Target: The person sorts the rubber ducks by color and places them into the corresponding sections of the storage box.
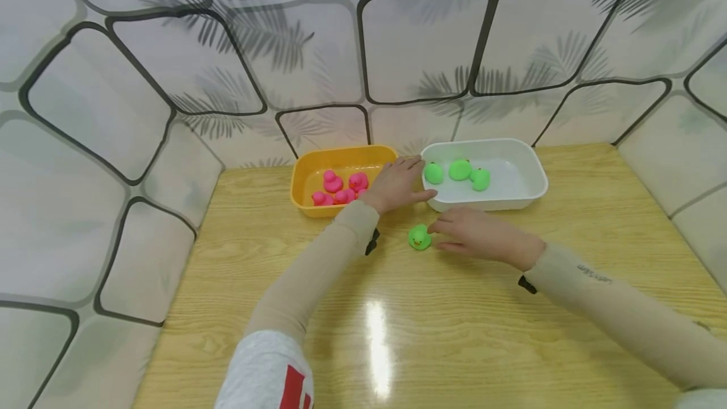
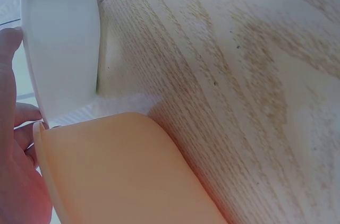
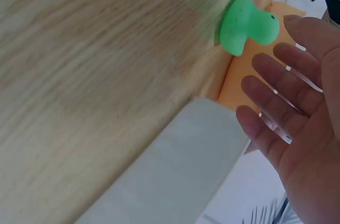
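Observation:
A green rubber duck stands on the table in front of the two tubs. Just to its right is my right hand, fingers extended, fingertips close to the duck. The right wrist view shows the palm with nothing in it and the duck beside the thumb. My left hand reaches over the right end of the yellow tub, its fingers spread at the left rim of the white tub. In the left wrist view, fingers overlap the rims of the white tub and the yellow tub.
Several pink ducks lie in the yellow tub, partly behind the left hand. Three green ducks sit in the left half of the white tub. A patterned cloth wall rises behind and at both sides of the wooden table.

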A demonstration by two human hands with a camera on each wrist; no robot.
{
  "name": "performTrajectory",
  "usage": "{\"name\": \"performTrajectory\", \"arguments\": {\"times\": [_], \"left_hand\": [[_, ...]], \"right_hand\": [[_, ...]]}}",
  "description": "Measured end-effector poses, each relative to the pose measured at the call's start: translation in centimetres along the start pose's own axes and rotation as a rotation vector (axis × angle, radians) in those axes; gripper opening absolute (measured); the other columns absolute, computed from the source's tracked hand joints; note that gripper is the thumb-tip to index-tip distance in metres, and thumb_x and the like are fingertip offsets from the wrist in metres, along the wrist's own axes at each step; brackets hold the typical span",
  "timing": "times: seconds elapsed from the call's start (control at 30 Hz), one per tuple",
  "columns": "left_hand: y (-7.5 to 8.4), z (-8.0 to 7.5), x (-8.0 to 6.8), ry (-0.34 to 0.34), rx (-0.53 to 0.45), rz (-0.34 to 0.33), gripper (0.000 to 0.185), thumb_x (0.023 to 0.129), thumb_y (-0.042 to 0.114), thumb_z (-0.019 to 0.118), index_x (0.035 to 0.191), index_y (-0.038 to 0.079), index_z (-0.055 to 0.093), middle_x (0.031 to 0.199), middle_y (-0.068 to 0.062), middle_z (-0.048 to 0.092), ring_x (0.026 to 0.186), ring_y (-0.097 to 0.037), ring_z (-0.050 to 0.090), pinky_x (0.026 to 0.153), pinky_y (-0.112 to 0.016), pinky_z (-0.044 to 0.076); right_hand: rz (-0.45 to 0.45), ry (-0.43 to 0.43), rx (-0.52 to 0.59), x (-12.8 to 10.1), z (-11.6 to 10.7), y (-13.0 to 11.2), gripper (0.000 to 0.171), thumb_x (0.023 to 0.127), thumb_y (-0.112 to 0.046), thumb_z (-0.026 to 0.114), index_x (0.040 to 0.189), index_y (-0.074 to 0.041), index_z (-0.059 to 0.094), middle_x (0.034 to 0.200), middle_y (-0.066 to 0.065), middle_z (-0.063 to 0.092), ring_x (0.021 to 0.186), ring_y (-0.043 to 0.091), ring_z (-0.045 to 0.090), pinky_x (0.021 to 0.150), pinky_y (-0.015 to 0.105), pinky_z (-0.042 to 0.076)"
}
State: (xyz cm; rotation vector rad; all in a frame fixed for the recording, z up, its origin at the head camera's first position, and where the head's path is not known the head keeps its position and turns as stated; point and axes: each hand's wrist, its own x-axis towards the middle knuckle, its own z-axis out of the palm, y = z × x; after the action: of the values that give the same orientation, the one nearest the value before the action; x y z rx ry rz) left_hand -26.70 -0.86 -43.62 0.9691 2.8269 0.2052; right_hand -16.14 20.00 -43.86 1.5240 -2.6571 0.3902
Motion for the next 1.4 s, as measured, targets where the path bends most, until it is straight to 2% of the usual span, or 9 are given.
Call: {"name": "performTrajectory", "arguments": {"times": [0.3, 0.53, 0.7, 0.9, 1.23, 1.4], "left_hand": [[-0.1, -0.1, 0.0, 0.008, -0.012, -0.002, 0.087, 0.101, 0.068, 0.051, 0.164, 0.011, 0.032, 0.171, -0.008, 0.029, 0.154, -0.031, 0.03, 0.124, -0.054, 0.027], [0.1, -0.3, -0.1, -0.006, -0.023, -0.01, 0.086, 0.101, 0.067, 0.051, 0.164, 0.012, 0.032, 0.171, -0.008, 0.027, 0.155, -0.032, 0.028, 0.125, -0.054, 0.025], [0.1, -0.4, -0.1, -0.004, -0.026, -0.011, 0.086, 0.101, 0.067, 0.051, 0.164, 0.012, 0.032, 0.172, -0.007, 0.026, 0.156, -0.031, 0.028, 0.126, -0.054, 0.024], [0.2, -0.6, -0.1, -0.008, -0.031, -0.009, 0.086, 0.101, 0.067, 0.051, 0.164, 0.012, 0.032, 0.172, -0.007, 0.025, 0.156, -0.031, 0.027, 0.126, -0.053, 0.023], [0.2, -0.5, -0.2, -0.007, -0.037, -0.006, 0.085, 0.101, 0.065, 0.052, 0.164, 0.012, 0.033, 0.171, -0.007, 0.028, 0.156, -0.029, 0.027, 0.126, -0.053, 0.023], [0.2, -0.3, -0.3, -0.007, -0.042, -0.007, 0.085, 0.101, 0.065, 0.053, 0.164, 0.011, 0.033, 0.171, -0.007, 0.029, 0.155, -0.029, 0.028, 0.126, -0.054, 0.023]], "right_hand": [[0.034, -0.013, -0.017, 1.0, 0.8, -0.2, 0.035, 0.093, -0.018, 0.079, 0.123, -0.004, 0.068, 0.114, 0.007, 0.069, 0.105, 0.026, 0.067, 0.096, 0.046, 0.056], [-0.001, -0.027, 0.003, 1.6, 1.0, -0.3, 0.032, 0.096, -0.013, 0.075, 0.127, -0.006, 0.07, 0.115, 0.005, 0.069, 0.105, 0.023, 0.065, 0.096, 0.043, 0.056], [-0.017, -0.039, 0.005, 1.9, 0.9, -0.4, 0.038, 0.096, -0.013, 0.076, 0.132, -0.005, 0.069, 0.121, 0.006, 0.07, 0.111, 0.026, 0.065, 0.099, 0.044, 0.055], [0.013, -0.041, 0.049, 1.9, 0.8, -0.5, 0.031, 0.094, -0.008, 0.076, 0.125, -0.005, 0.071, 0.116, 0.006, 0.07, 0.107, 0.025, 0.066, 0.097, 0.044, 0.055], [0.045, -0.072, 0.038, 1.0, 0.7, -0.3, 0.027, 0.094, -0.011, 0.078, 0.119, -0.005, 0.071, 0.112, 0.006, 0.068, 0.102, 0.025, 0.066, 0.094, 0.045, 0.056], [0.045, -0.053, 0.025, 0.3, 0.7, -0.2, 0.024, 0.091, -0.01, 0.08, 0.113, -0.006, 0.07, 0.108, 0.005, 0.067, 0.1, 0.024, 0.066, 0.092, 0.044, 0.057]]}}
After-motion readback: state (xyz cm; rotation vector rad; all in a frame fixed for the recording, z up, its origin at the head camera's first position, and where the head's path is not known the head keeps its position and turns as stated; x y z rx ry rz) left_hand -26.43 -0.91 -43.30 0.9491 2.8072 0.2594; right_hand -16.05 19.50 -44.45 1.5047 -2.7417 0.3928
